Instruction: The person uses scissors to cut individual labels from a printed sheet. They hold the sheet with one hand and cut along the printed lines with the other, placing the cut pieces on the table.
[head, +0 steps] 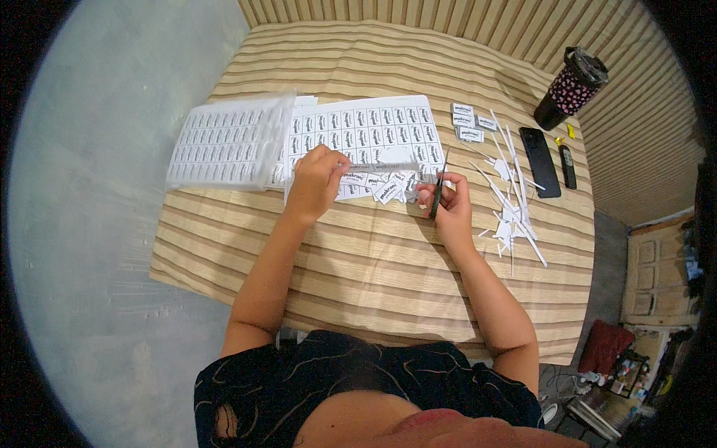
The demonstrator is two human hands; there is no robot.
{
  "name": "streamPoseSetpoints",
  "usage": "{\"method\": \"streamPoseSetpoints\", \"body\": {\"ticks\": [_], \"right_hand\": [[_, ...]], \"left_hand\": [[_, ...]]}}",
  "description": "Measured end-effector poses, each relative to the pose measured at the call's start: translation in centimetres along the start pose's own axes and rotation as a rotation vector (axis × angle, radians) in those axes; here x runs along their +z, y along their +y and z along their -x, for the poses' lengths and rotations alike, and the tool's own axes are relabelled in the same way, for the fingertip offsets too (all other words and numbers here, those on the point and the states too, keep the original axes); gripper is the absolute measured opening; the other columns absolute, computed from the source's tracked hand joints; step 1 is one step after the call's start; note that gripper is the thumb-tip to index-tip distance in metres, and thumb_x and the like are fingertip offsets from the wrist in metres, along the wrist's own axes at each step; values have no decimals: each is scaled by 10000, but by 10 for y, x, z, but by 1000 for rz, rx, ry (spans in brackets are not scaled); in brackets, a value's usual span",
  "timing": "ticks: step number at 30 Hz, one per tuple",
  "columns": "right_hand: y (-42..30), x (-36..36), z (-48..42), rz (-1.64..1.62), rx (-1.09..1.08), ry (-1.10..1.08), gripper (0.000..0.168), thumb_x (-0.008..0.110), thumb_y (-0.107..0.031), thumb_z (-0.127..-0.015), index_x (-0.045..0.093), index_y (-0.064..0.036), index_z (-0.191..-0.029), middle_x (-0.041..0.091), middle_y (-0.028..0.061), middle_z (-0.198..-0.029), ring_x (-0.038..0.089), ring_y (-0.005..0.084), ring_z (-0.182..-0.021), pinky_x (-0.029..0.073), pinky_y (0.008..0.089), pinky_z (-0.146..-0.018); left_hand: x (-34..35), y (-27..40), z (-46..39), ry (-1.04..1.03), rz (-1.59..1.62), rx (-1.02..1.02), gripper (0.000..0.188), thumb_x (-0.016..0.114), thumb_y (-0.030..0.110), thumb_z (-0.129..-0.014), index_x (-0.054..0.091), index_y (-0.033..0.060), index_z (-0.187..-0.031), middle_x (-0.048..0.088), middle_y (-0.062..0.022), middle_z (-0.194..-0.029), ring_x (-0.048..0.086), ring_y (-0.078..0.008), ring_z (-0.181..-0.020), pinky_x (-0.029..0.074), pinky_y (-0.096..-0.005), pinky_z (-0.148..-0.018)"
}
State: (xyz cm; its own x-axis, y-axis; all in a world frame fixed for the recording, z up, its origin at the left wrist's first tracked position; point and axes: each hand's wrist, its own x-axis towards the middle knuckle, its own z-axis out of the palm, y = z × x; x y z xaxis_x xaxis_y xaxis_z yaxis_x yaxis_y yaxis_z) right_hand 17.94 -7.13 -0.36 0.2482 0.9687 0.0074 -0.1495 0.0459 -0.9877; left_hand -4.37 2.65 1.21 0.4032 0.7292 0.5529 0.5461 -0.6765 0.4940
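Between the fingertips of my left hand (pixel 318 182) is one end of a narrow strip of printed labels (pixel 386 167), which stretches to the right above the sheets. My right hand (pixel 448 204) grips a pair of black-handled scissors (pixel 438 193), its blades pointing away from me and lying just right of the strip's far end. Beneath the hands lies a printed label sheet (pixel 358 120) with rows of identical labels. A loose heap of cut labels (pixel 389 190) covers its near right part.
A clear plastic sleeve (pixel 224 140) with label sheets lies left. Small label stacks (pixel 469 134), paper offcuts (pixel 512 213), a black phone (pixel 540 162), a lighter (pixel 567 167) and a patterned tumbler (pixel 571 89) are to the right, on a striped tablecloth (pixel 364 269).
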Motion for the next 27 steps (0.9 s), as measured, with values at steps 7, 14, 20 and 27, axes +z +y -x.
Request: {"method": "streamPoseSetpoints", "body": {"ticks": [7,14,20,27], "right_hand": [[-10,0,3,-162,-36,-108,444,639,-4,-757,367,-81,-1099,607,146,-985,566,142,-850,457,237,-702],[-6,-11,-4,-55,-66,28,418,689,6,-707,425,-69,-1021,633,107,-820,588,123,-719,464,223,-623],[-15,1,0,-77,40,55,351,676,-32,-731,441,-62,-989,615,63,-734,582,117,-634,430,209,-568],[-22,6,4,-81,82,102,333,665,-33,-740,443,-60,-987,615,68,-732,576,108,-608,422,197,-550]], "left_hand": [[-3,15,2,-165,93,-55,29,571,82,-766,592,66,-778,551,-51,-789,532,-239,-794,344,-353,-730],[-5,19,4,-259,43,3,77,604,85,-743,583,33,-797,594,-100,-801,570,-279,-767,391,-371,-704],[5,47,9,-242,68,68,307,645,147,-728,590,89,-1025,604,-90,-913,570,-265,-843,395,-356,-760],[22,58,13,-177,87,153,380,687,197,-698,595,101,-1054,605,-75,-915,553,-242,-854,407,-356,-769]]}}
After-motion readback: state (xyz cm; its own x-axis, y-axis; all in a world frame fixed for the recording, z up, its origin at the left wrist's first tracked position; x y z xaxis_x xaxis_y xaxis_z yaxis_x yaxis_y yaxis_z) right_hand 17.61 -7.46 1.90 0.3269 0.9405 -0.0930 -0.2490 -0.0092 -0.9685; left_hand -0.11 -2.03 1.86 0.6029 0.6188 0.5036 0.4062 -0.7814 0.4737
